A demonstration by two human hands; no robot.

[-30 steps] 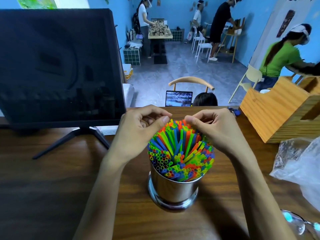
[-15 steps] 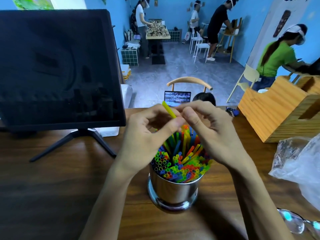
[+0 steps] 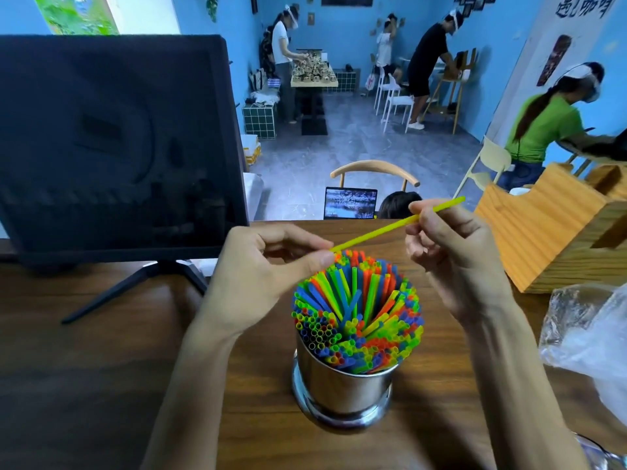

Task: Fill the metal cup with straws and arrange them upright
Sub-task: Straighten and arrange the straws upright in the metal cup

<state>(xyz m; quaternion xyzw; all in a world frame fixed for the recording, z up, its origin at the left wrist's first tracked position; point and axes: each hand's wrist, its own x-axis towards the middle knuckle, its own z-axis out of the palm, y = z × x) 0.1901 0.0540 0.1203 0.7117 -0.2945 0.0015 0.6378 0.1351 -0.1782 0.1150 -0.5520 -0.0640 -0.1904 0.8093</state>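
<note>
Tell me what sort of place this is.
Probably a café-style room used for recording tasks: a wooden table with a metal cup packed with straws, blue walls, and other people working at small tables.

polished metal cup, upright on the wooden table, packed with green, blue, orange and yellow straws fanning outward at its rim; one yellow-green straw slants above the bundle.

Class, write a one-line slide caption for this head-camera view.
Both hands, left hand and right hand, pinch one yellow straw slantwise above the metal cup packed with colourful straws.
</note>
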